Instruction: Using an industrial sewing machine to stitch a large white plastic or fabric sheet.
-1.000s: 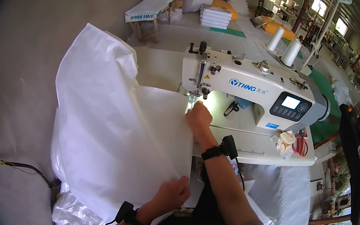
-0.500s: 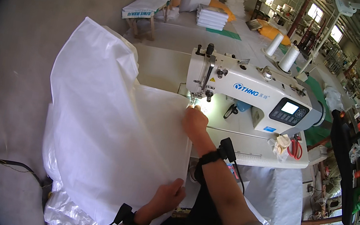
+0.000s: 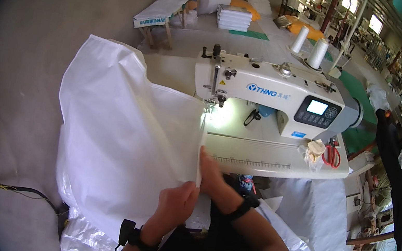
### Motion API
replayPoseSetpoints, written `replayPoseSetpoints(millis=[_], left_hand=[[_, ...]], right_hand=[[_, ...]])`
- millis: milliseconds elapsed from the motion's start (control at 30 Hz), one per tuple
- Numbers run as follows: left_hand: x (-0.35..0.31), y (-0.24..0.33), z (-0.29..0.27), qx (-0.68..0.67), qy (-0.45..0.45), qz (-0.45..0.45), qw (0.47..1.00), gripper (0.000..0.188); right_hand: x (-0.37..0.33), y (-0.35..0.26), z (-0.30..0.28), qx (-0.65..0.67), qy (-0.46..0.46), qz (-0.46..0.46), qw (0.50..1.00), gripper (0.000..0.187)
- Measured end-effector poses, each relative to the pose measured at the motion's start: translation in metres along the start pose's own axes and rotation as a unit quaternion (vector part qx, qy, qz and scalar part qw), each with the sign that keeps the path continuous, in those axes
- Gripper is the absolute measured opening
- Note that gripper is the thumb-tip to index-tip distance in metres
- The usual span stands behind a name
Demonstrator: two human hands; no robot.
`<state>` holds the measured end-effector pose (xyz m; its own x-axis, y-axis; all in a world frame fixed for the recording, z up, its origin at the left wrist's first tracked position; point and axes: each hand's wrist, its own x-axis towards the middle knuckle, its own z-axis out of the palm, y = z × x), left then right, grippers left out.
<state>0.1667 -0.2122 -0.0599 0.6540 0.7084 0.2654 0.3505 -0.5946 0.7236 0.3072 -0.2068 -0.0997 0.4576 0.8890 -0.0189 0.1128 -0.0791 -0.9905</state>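
Far left, a dark cable [image 3: 17, 190] lies on the grey floor [image 3: 29, 46]. Next to it a large white sheet [image 3: 126, 134] of woven plastic cloth spreads from the floor up onto the table [image 3: 269, 160], its right edge running down from the needle area of the sewing machine [image 3: 274, 92] toward the person. More of the same crinkled white material [image 3: 82, 243] bunches on the floor below it.

The left hand [image 3: 175, 206], with a dark band at the wrist, is closed on the near edge of the sheet, fingers curled over the cloth and thumb on top. Just to its right the right hand [image 3: 209, 171] lies along the folded edge of the sheet at the front rim of the table; its fingers are mostly hidden behind the cloth, so I cannot tell how far it is closed, only that it touches the edge. A black watch [image 3: 243, 208] sits on that wrist.

Further right, on the table, a small bundle of pale scraps [image 3: 313, 149] lies beside red-handled scissors [image 3: 332, 155]. Behind the machine stand two white thread cones [image 3: 309, 44]
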Motion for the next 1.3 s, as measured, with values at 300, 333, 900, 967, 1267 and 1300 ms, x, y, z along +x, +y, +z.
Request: replayPoseSetpoints(millis=[300, 333, 900, 967, 1267, 1300], left_hand=[[-0.02, -0.01, 0.022, 0.181, -0.036, 0.002, 0.983, 0.019], [-0.02, -0.012, 0.024, 0.18, -0.035, 0.004, 0.983, 0.019], [-0.006, -0.036, 0.046, 0.009, 0.023, -0.01, 1.0, 0.016], [0.004, -0.039, 0.045, 0.019, 0.021, -0.012, 1.0, 0.015], [0.018, -0.061, 0.021, 0.059, 0.018, -0.011, 0.998, 0.013], [0.02, -0.069, 0.012, 0.145, 0.063, 0.024, 0.987, 0.014]], right_hand=[[-0.076, 0.117, 0.063, 0.27, -0.238, 0.044, 0.932, 0.025], [-0.062, 0.124, 0.043, 0.243, -0.192, 0.015, 0.951, 0.024], [0.036, 0.01, -0.009, -0.481, 0.048, -0.031, 0.875, 0.037], [0.027, 0.015, -0.006, -0.476, 0.044, -0.027, 0.878, 0.042], [0.03, 0.013, -0.004, -0.5, 0.03, -0.03, 0.865, 0.054], [0.037, 0.015, -0.005, -0.511, 0.044, -0.042, 0.857, 0.048]])
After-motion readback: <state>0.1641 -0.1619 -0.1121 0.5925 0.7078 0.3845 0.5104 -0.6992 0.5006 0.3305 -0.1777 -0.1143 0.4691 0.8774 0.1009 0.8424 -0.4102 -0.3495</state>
